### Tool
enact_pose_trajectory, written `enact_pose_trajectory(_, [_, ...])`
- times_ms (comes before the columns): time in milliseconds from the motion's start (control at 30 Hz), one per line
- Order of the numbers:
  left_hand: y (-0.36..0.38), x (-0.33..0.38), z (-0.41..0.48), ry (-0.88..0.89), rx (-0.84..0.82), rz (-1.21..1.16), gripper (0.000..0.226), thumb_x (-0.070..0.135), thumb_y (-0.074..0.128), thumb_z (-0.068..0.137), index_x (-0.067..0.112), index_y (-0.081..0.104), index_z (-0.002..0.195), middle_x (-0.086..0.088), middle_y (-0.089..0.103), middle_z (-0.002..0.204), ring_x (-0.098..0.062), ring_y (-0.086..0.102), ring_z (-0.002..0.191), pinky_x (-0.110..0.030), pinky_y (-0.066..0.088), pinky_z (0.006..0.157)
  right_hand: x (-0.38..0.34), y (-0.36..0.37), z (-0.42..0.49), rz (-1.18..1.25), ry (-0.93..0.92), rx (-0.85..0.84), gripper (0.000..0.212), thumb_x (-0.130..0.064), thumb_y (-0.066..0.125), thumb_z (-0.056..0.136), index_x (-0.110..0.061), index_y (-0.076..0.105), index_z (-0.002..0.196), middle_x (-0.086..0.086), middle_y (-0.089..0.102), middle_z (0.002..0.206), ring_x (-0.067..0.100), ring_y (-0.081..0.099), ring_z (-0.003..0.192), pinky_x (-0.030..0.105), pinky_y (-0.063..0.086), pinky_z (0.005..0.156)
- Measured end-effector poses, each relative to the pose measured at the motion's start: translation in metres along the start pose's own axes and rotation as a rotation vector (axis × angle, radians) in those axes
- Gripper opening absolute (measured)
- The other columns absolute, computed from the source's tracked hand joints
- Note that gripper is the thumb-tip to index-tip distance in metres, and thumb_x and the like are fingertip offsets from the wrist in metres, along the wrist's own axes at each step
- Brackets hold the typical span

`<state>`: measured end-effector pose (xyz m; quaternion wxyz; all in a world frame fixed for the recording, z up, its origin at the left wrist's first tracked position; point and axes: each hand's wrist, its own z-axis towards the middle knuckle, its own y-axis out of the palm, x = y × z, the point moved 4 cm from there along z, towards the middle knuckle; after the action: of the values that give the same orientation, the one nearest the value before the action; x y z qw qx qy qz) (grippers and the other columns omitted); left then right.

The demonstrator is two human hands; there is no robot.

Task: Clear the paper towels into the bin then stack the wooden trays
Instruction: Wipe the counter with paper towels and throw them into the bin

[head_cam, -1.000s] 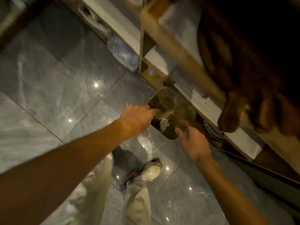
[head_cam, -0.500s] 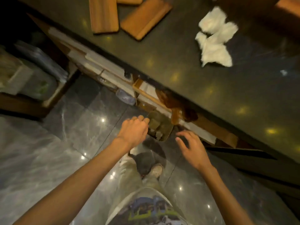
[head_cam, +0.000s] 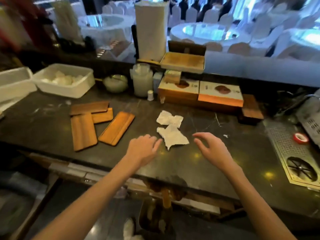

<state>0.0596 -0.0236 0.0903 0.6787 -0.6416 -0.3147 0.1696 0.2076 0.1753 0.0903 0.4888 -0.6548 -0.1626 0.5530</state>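
A dark, glossy stone surface [head_cam: 216, 163] reflects small yellow ceiling lights. Beyond its far edge, a dining hall glows bluish-white: round tables with white cloths [head_cam: 204, 32] ringed by white-covered chairs [head_cam: 240, 49]. At its right edge sits a perforated metal drain grid [head_cam: 284, 144].

Hovered over the dark bench [head_cam: 199, 163] with both hands empty and fingers spread: left hand [head_cam: 142, 149] just beside the crumpled paper towels [head_cam: 170, 130], right hand [head_cam: 212, 148] near. Left four wooden trays [head_cam: 98, 123] lying unstacked.
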Motion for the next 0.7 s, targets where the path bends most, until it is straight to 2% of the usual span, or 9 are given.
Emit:
enact_pose_trajectory(133, [-0.024, -0.012, 0.063, 0.026, -0.015, 0.001, 0.042, 0.035, 0.019, 0.103, 0.018, 0.056, 0.111, -0.009, 0.061, 0.118, -0.029, 0.063, 0.104, -0.045, 0.052, 0.085, -0.006, 0.002, 0.052, -0.003, 0.072, 0.004, 0.028, -0.033, 0.052, 0.095, -0.028, 0.062, 0.121, -0.006, 0.065, 0.12, 0.01, 0.061, 0.109, 0.037, 0.052, 0.093])
enact_pose_trajectory(233, [-0.021, -0.032, 0.109, 0.006, -0.061, -0.036, 0.045, 0.032, 0.024, 0.103, 0.017, 0.037, 0.144, -0.008, 0.047, 0.144, -0.029, 0.057, 0.119, -0.047, 0.051, 0.094, -0.007, 0.019, 0.087, -0.017, 0.131, -0.018, 0.027, -0.033, 0.052, 0.095, -0.03, 0.063, 0.119, -0.007, 0.066, 0.117, 0.007, 0.062, 0.103, 0.032, 0.054, 0.089])
enact_pose_trajectory(300, [-0.013, -0.047, 0.133, 0.024, -0.12, -0.035, 0.051, 0.026, 0.034, 0.102, 0.019, 0.024, 0.151, -0.008, 0.042, 0.148, -0.031, 0.055, 0.122, -0.048, 0.051, 0.095, -0.007, 0.031, 0.112, -0.039, 0.191, -0.033, 0.028, -0.034, 0.053, 0.095, -0.029, 0.062, 0.12, -0.006, 0.066, 0.117, 0.008, 0.062, 0.102, 0.031, 0.054, 0.088])
enact_pose_trajectory(500, [0.041, -0.069, 0.182, 0.082, -0.272, -0.016, 0.034, 0.025, 0.042, 0.099, 0.015, 0.048, 0.131, -0.011, 0.054, 0.131, -0.032, 0.058, 0.116, -0.046, 0.049, 0.091, -0.007, 0.072, 0.195, -0.058, 0.359, -0.001, 0.032, -0.036, 0.055, 0.094, -0.025, 0.062, 0.123, -0.003, 0.066, 0.119, 0.011, 0.064, 0.1, 0.029, 0.053, 0.085])
enact_pose_trajectory(600, [0.077, -0.063, 0.195, 0.121, -0.36, -0.034, 0.036, 0.025, 0.042, 0.098, 0.015, 0.048, 0.132, -0.012, 0.05, 0.137, -0.034, 0.053, 0.122, -0.047, 0.046, 0.096, -0.004, 0.097, 0.229, -0.077, 0.417, -0.066, 0.033, -0.037, 0.055, 0.093, -0.026, 0.061, 0.124, 0.001, 0.061, 0.126, 0.017, 0.064, 0.104, 0.035, 0.055, 0.088])
enact_pose_trajectory(700, [0.109, -0.051, 0.214, 0.163, -0.414, -0.03, 0.043, 0.025, 0.042, 0.099, 0.015, 0.042, 0.14, -0.014, 0.044, 0.143, -0.034, 0.046, 0.129, -0.046, 0.043, 0.099, 0.007, 0.115, 0.259, -0.134, 0.405, -0.209, 0.039, -0.037, 0.053, 0.094, -0.028, 0.056, 0.132, 0.005, 0.053, 0.135, 0.024, 0.058, 0.116, 0.038, 0.05, 0.095])
